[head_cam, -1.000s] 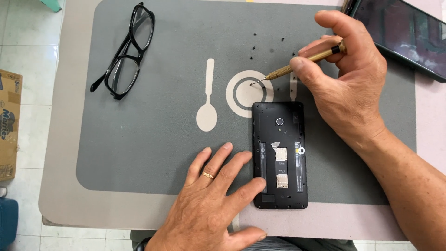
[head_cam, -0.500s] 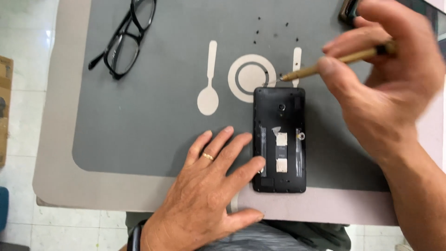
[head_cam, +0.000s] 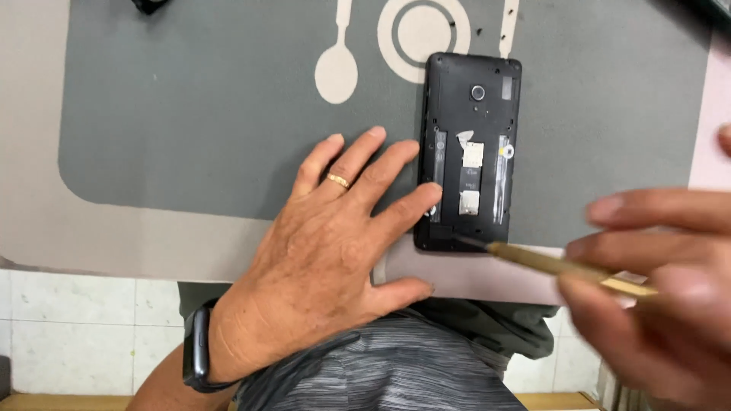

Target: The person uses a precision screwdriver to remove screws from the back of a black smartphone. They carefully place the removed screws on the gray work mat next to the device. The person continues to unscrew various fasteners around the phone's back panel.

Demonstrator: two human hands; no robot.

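The right hand point(head_cam: 655, 304), blurred at the lower right, pinches a thin brass-coloured screwdriver point(head_cam: 563, 266) between its fingertips. The tool's dark tip, out past that grip to the left, touches the lower edge of a black phone point(head_cam: 470, 152) lying face down with its back cover off. In the phone's open shell sit two pale card slots, one above the other. The left hand point(head_cam: 327, 259) lies flat, fingers spread, its index fingertip against the phone's left edge, on a grey placemat point(head_cam: 190, 114).
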